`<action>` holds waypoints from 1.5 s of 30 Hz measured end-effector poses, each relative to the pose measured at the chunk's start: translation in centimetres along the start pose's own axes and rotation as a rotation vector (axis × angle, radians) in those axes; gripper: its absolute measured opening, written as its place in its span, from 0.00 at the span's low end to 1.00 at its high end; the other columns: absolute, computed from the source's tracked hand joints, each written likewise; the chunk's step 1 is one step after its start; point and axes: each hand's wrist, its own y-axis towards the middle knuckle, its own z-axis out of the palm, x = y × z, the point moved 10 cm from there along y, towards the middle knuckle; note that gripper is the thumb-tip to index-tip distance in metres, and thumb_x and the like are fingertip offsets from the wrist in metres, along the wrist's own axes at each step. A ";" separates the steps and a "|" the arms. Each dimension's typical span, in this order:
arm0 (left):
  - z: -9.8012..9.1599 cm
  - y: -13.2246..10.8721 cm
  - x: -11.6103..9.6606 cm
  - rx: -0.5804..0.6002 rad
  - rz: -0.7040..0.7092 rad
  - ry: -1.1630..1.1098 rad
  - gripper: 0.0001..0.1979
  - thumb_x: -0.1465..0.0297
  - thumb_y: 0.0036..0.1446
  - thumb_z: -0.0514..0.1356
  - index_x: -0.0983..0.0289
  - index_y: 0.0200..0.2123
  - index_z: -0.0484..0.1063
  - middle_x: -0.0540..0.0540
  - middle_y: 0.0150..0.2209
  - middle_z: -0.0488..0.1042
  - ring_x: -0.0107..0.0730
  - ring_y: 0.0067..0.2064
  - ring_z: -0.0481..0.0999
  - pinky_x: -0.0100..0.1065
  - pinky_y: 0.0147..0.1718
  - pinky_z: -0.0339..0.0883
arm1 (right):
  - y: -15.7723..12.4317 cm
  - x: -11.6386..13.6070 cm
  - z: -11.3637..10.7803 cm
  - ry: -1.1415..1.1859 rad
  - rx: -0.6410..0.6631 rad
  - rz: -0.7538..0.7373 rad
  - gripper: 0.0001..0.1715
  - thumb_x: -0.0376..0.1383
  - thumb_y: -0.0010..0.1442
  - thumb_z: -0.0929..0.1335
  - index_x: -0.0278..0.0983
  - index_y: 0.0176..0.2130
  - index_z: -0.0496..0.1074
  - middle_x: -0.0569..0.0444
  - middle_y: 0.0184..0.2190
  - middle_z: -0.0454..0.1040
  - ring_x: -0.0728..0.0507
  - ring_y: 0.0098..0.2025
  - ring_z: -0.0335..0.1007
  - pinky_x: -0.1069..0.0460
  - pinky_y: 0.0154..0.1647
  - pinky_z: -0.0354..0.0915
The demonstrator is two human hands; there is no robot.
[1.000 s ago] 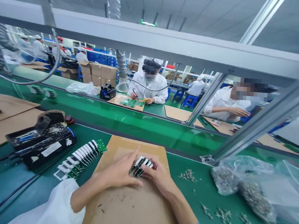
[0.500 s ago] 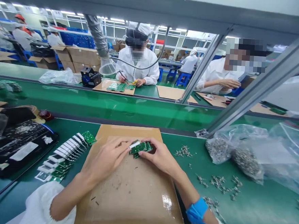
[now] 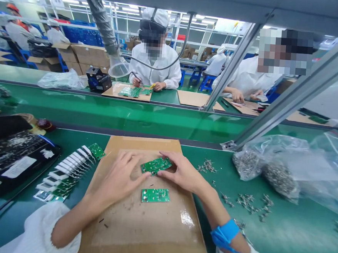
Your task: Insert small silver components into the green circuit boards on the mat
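pressing circuit boards (image 3: 156, 165) with right hand (image 3: 181, 173), left hand (image 3: 117, 180) open beside, bag (image 3: 271, 158) of metal pins (image 3: 279, 178)

Nothing can be read. The white label (image 3: 19, 167) on the black tool case (image 3: 43, 168) is too blurred, and the markings on the green circuit board (image 3: 155, 195) on the cardboard sheet (image 3: 138, 232) and the stacked boards (image 3: 64, 175) beside it are too small.

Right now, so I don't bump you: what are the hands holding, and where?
The right hand touches the right end of stacked green boards, the left hand beside them; whether it grips cannot be told.
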 end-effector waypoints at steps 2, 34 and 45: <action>0.9 0.0 0.4 0.060 -0.025 -0.002 0.38 0.42 0.57 0.58 0.57 0.64 0.62 0.60 0.59 0.69 0.53 0.61 0.64 0.55 0.56 0.64 | 0.1 0.7 0.4 -0.030 0.027 -0.067 0.31 0.42 0.59 0.75 0.42 0.60 0.69 0.48 0.58 0.73 0.36 0.60 0.66 0.40 0.62 0.59; 1.0 -6.8 -0.6 0.255 -0.160 0.022 0.28 0.59 0.64 0.54 0.61 0.65 0.61 0.63 0.69 0.56 0.54 0.70 0.56 0.57 0.64 0.58 | -3.2 4.1 1.8 -0.417 0.515 -0.002 0.44 0.28 0.52 0.71 0.38 0.66 0.64 0.43 0.49 0.69 0.36 0.47 0.71 0.45 0.49 0.67; 2.2 -5.1 -4.5 0.169 -0.006 -0.009 0.20 0.62 0.63 0.59 0.61 0.56 0.68 0.59 0.60 0.69 0.52 0.62 0.64 0.55 0.60 0.63 | -3.2 3.5 0.2 -0.538 0.359 -0.103 0.26 0.27 0.56 0.70 0.39 0.54 0.73 0.42 0.58 0.68 0.30 0.59 0.63 0.38 0.56 0.65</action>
